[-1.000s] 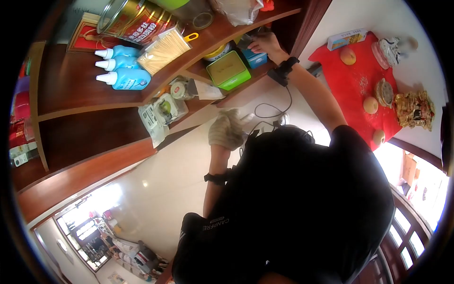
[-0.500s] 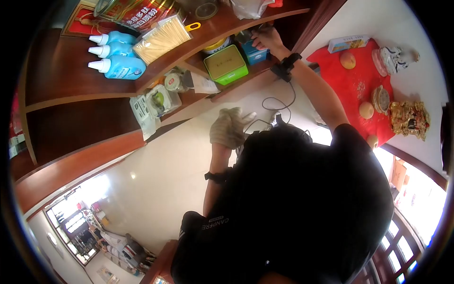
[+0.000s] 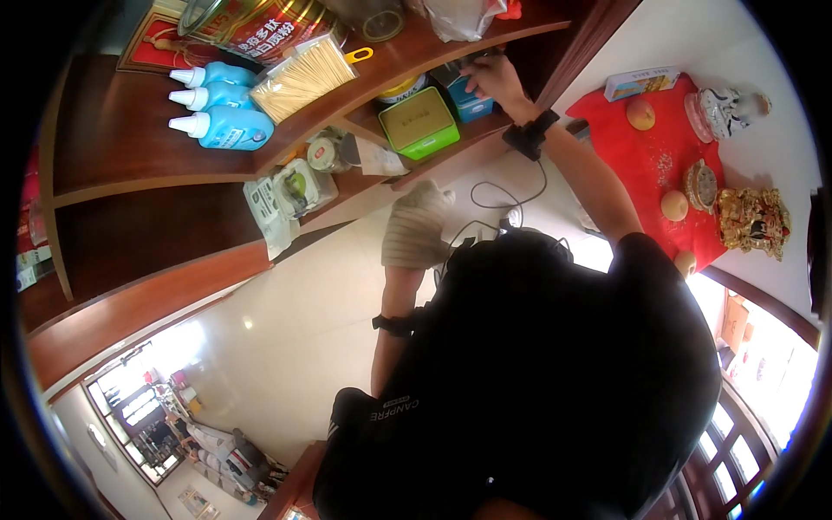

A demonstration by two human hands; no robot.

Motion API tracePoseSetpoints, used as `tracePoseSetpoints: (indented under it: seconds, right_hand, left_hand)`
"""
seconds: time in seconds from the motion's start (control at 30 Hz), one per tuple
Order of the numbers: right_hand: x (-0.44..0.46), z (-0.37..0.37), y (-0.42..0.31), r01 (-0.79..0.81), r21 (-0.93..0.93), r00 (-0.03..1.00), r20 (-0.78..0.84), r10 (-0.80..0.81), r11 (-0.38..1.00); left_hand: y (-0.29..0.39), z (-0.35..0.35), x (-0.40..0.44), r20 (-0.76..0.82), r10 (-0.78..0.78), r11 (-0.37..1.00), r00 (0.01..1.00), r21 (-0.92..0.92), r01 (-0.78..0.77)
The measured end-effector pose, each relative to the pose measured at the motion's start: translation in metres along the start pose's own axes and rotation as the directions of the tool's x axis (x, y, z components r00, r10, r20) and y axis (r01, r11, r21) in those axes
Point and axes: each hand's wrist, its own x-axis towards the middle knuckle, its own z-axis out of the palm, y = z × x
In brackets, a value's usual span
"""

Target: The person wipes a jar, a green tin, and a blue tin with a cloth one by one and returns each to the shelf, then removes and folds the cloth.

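My right hand (image 3: pixel 496 78) is bare and reaches into the upper right shelf compartment, its fingers closed on a dark object (image 3: pixel 458 66) whose shape is partly hidden. Just below that object is a blue box (image 3: pixel 471 107). A green box with a brownish lid (image 3: pixel 419 126) sits to the left of the blue box, with a yellow-and-white tin (image 3: pixel 402 91) behind it. My left hand (image 3: pixel 417 227), in a striped light glove, hangs over the pale floor below the shelf. Its fingers are curled in, and nothing shows in them.
Blue bottles (image 3: pixel 232 127), a pack of toothpicks (image 3: pixel 303 80) and a large red-gold tin (image 3: pixel 264 30) stand on the left shelf. A clear container (image 3: pixel 303 188) is lower down. Fruit (image 3: pixel 674 205) and a gold figurine (image 3: pixel 752 221) are on a red cloth (image 3: pixel 615 143). A cable (image 3: pixel 487 206) hangs near my wrists.
The gloved left fingers, spread apart before, have curled in. My right hand stays in the compartment at the dark object. The view has shifted slightly.
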Motion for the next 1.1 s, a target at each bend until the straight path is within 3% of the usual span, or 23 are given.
tracePoseSetpoints:
  seconds: [0.03,0.07,0.13,0.23,0.3,0.37,0.43,0.5,0.57,0.63,0.7,0.73,0.8,0.93,1.1]
  right_hand:
    - [-0.009,0.003,-0.004,0.073,-0.028,0.997,-0.02,-0.073,0.997]
    - [-0.02,0.008,-0.008,0.237,-0.177,0.97,-0.013,-0.244,0.955]
    - [-0.041,0.023,-0.016,0.517,-0.447,0.835,0.076,-0.545,0.73]
    - [-0.07,0.042,-0.026,0.766,-0.503,0.627,0.449,-0.636,0.4]
    - [-0.076,0.059,-0.013,0.775,-0.54,0.604,0.479,-0.637,0.329]
    - [-0.077,0.072,-0.002,0.77,-0.564,0.603,0.491,-0.629,0.299]
    - [-0.076,0.079,0.002,0.754,-0.578,0.626,0.488,-0.608,0.313]
    - [-0.077,0.081,0.006,0.738,-0.59,0.645,0.476,-0.598,0.328]
    - [-0.077,0.081,0.009,0.719,-0.615,0.663,0.471,-0.581,0.323]
    - [-0.079,0.081,0.009,0.699,-0.65,0.679,0.472,-0.562,0.299]
    - [-0.082,0.081,0.009,0.694,-0.645,0.692,0.472,-0.547,0.321]
    - [-0.083,0.08,0.008,0.689,-0.644,0.699,0.47,-0.539,0.333]
    - [-0.081,0.082,0.011,0.675,-0.667,0.713,0.478,-0.513,0.316]
    - [-0.081,0.087,0.014,0.639,-0.717,0.736,0.466,-0.492,0.276]
    - [-0.073,0.092,0.021,0.64,-0.745,0.706,0.475,-0.526,0.187]
  left_hand:
    - [-0.009,-0.016,-0.001,0.033,-0.054,0.992,0.998,-0.11,0.057]
    - [-0.014,-0.025,-0.002,0.072,-0.105,0.969,0.992,-0.218,0.118]
    - [-0.001,0.014,0.002,-0.101,0.094,0.991,0.99,0.102,-0.083]
    - [0.036,0.044,0.015,-0.029,0.184,0.914,0.982,0.374,-0.16]
    - [0.039,0.037,0.018,0.025,0.101,0.957,0.995,0.272,-0.104]
    - [0.013,0.008,0.016,0.034,-0.025,0.999,0.999,-0.046,0.027]
    - [-0.016,-0.022,0.014,0.078,-0.138,0.92,0.987,-0.359,0.157]
    - [-0.021,-0.029,0.01,0.114,-0.165,0.915,0.98,-0.353,0.195]
    - [-0.025,-0.034,0.01,0.128,-0.112,0.993,0.985,-0.028,0.117]
    - [-0.028,-0.041,0.011,0.075,-0.15,0.93,0.986,-0.328,0.166]
    - [-0.031,-0.043,0.012,0.111,-0.148,0.989,0.983,0.035,0.145]
    - [0.006,-0.014,0.015,0.171,-0.156,0.849,0.973,0.527,0.044]
    - [0.024,0.002,0.019,0.229,-0.18,0.508,0.957,0.854,-0.109]
    - [0.015,-0.001,0.024,0.237,-0.165,0.627,0.957,0.774,-0.084]
    - [0.024,0.008,0.033,0.283,-0.159,0.546,0.946,0.824,-0.155]
